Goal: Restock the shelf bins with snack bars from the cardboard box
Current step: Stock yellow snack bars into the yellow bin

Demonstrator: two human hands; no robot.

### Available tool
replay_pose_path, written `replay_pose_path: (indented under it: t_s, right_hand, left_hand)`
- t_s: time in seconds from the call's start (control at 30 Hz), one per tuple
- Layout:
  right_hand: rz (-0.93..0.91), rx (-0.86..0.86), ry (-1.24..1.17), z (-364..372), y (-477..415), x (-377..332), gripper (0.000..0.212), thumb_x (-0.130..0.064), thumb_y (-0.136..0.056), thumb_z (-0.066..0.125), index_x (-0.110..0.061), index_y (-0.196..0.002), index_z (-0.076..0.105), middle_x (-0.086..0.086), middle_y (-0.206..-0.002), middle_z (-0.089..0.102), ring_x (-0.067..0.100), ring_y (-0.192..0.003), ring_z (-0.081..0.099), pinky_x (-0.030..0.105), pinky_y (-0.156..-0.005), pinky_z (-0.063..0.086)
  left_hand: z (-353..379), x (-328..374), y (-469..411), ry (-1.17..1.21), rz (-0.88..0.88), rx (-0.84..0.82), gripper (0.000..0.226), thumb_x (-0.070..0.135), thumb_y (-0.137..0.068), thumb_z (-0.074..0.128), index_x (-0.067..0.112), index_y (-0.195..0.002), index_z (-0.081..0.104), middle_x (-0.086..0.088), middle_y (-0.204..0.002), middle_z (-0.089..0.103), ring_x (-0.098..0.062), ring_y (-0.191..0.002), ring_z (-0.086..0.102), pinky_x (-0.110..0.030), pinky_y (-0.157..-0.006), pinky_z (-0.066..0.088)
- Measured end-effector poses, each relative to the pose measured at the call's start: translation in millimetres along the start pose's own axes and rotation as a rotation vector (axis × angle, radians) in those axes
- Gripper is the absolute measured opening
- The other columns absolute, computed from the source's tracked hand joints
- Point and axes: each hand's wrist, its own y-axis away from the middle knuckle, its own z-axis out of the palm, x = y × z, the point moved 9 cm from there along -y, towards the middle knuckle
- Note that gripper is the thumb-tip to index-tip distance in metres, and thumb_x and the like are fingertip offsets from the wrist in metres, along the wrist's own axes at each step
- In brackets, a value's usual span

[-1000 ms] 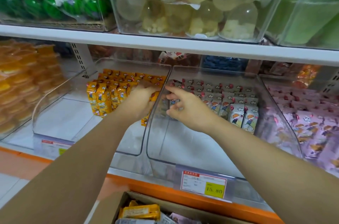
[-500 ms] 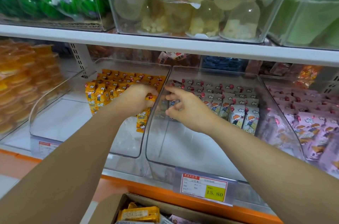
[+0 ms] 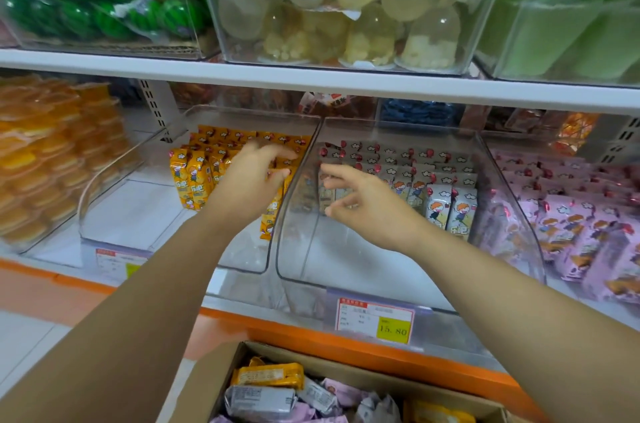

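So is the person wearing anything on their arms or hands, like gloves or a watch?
No. The left hand and right hand have no gloves, and I can see no rings, watch or bracelet. Both arms are bare, with no sleeves in view.

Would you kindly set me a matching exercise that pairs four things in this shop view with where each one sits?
Things:
1. orange-wrapped snack bars
2. grey-wrapped snack bars
3. pink-wrapped snack bars
4. brown cardboard box

Places:
A. nearest the camera, at the bottom of the view
B. left clear plastic bin, under the left hand
C. right clear plastic bin
D. middle clear plastic bin, beside the right hand

Pairs: 1-B, 2-D, 3-C, 4-A.
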Motion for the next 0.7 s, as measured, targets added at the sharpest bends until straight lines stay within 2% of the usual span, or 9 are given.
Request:
replay_pose_path:
  t_s: [0.17, 0.27, 0.33, 0.4, 0.5, 0.6, 0.7]
  right_hand:
    - [-0.046, 0.094, 0.016, -20, 56, -6, 0.036, -0.009, -0.091, 0.058, -0.019, -0.126, 0.057, -0.007, -0.114, 0.06, -0.002, -0.087, 0.057, 0.002, -0.074, 0.041]
    - [-0.094, 0.198, 0.017, -29, 110, -6, 0.025, -0.007, -0.091, 0.058, -0.017, -0.112, 0.065, -0.011, -0.098, 0.063, -0.007, -0.081, 0.057, 0.003, -0.074, 0.042]
    - [-0.133, 0.262, 0.022, -33, 148, -3, 0.02, -0.006, -0.091, 0.058, -0.017, -0.105, 0.068, -0.01, -0.092, 0.065, 0.002, -0.079, 0.059, 0.009, -0.073, 0.046]
    - [-0.145, 0.308, 0.019, -34, 185, 9, 0.018, -0.005, -0.089, 0.06, -0.019, -0.098, 0.069, -0.013, -0.087, 0.065, 0.006, -0.083, 0.059, 0.013, -0.072, 0.047]
    - [-0.063, 0.294, 0.016, -23, 223, 49, 0.024, -0.006, -0.088, 0.061, -0.03, -0.089, 0.064, -0.021, -0.083, 0.063, 0.0, -0.079, 0.06, 0.011, -0.069, 0.046]
    - [0.036, 0.245, 0.046, -6, 248, 97, 0.023, -0.009, -0.088, 0.062, -0.032, -0.089, 0.063, -0.016, -0.084, 0.065, -0.003, -0.079, 0.06, 0.01, -0.073, 0.045]
    - [0.158, 0.131, 0.115, 14, 266, 148, 0.018, -0.013, -0.09, 0.06, -0.029, -0.097, 0.065, -0.01, -0.091, 0.066, 0.004, -0.086, 0.061, 0.015, -0.078, 0.047]
  left_hand:
    - [-39, 56, 59, 0.116, 0.173, 0.303, 0.021, 0.002, -0.092, 0.052, 0.01, -0.106, 0.066, 0.004, -0.101, 0.056, 0.004, -0.09, 0.046, -0.007, -0.078, 0.037]
    - [-35, 93, 105, 0.141, 0.249, 0.346, 0.02, 0.0, -0.092, 0.05, 0.006, -0.103, 0.065, 0.006, -0.096, 0.053, 0.002, -0.085, 0.046, -0.002, -0.074, 0.037]
    - [-21, 113, 134, 0.161, 0.291, 0.314, 0.019, 0.001, -0.092, 0.049, 0.006, -0.103, 0.064, 0.006, -0.094, 0.052, 0.002, -0.082, 0.045, -0.002, -0.073, 0.037]
    - [5, 128, 161, 0.187, 0.315, 0.22, 0.02, 0.002, -0.092, 0.049, 0.007, -0.104, 0.064, 0.006, -0.094, 0.053, 0.001, -0.083, 0.046, -0.003, -0.073, 0.038]
    - [56, 139, 195, 0.2, 0.322, 0.019, 0.02, 0.005, -0.093, 0.05, 0.011, -0.105, 0.065, 0.009, -0.095, 0.053, -0.002, -0.081, 0.047, -0.011, -0.072, 0.039]
    - [115, 130, 219, 0.157, 0.215, -0.217, 0.021, 0.01, -0.095, 0.051, 0.018, -0.109, 0.064, 0.011, -0.096, 0.053, -0.006, -0.084, 0.05, -0.025, -0.078, 0.045]
    - [173, 112, 245, 0.126, 0.045, -0.519, 0.024, 0.015, -0.096, 0.051, 0.019, -0.117, 0.061, 0.006, -0.108, 0.054, -0.013, -0.101, 0.056, -0.034, -0.089, 0.048]
